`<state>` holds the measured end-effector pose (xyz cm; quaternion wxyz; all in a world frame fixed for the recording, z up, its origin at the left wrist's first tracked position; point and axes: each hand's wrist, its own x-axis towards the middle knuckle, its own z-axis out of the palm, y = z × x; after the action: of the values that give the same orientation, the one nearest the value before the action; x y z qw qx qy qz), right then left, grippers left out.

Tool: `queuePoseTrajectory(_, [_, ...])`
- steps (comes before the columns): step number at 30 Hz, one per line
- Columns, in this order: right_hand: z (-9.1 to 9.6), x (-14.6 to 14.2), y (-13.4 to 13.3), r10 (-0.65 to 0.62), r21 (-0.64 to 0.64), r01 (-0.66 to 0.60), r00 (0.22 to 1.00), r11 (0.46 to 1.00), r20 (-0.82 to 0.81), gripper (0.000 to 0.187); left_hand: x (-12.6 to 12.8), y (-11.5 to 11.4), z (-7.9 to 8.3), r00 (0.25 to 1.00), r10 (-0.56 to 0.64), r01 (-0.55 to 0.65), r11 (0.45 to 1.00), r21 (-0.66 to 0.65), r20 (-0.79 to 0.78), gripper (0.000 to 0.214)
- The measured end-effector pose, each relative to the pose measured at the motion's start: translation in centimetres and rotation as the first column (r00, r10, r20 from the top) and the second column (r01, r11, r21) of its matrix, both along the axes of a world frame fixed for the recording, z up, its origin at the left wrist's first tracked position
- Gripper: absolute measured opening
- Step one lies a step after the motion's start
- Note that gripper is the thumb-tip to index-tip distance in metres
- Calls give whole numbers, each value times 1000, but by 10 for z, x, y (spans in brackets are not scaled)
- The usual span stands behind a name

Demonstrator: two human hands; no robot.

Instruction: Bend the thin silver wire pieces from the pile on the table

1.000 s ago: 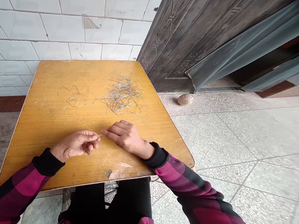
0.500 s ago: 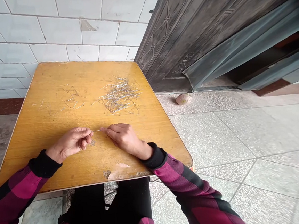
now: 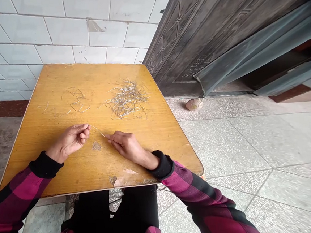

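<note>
A thin, pale piece of wire [image 3: 98,130] stretches between my two hands above the wooden table [image 3: 76,174], bowed slightly. My left hand [image 3: 72,140] pinches one end between thumb and forefinger, its other fingers curled; a bit of wire shows at its palm. The other end is pinched in my right hand [image 3: 127,145], which is held low over the table with the knuckles up. Beyond my right hand lies a tangled heap of wires [image 3: 128,99]. A looser scatter of bent wires [image 3: 77,99] lies beyond my left hand.
White wall tiles [image 3: 55,31] border the table's far side. A dark carved door [image 3: 186,37] with a grey-green curtain [image 3: 229,59] stands at the right. On the speckled floor [image 3: 228,142] rests a worn ball [image 3: 194,104]. The table's surface is chipped near its front edge.
My left hand has shifted up and away from my right hand. The wire between them shows longer and now curves, where it was short and straight.
</note>
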<state>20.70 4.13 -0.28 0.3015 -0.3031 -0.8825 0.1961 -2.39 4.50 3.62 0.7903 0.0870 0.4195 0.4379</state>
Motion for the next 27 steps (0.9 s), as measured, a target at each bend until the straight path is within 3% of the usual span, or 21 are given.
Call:
queuePoseTrajectory(8, [-1, -5, -12, 42, -45, -40, 998, 998, 52, 27, -12, 8, 2, 993, 62, -61, 998, -14, 101, 43])
queuePoseTrajectory(16, [1, -7, -22, 126, -74, -121, 990, 990, 61, 27, -11, 12, 4, 996, 18, -15, 999, -31, 87, 44])
queuePoseTrajectory(27, [0, -11, -30, 298, -39, -295, 940, 955, 165, 28, 0, 18, -11, 971, -238, 238, 971, 9, 3, 28])
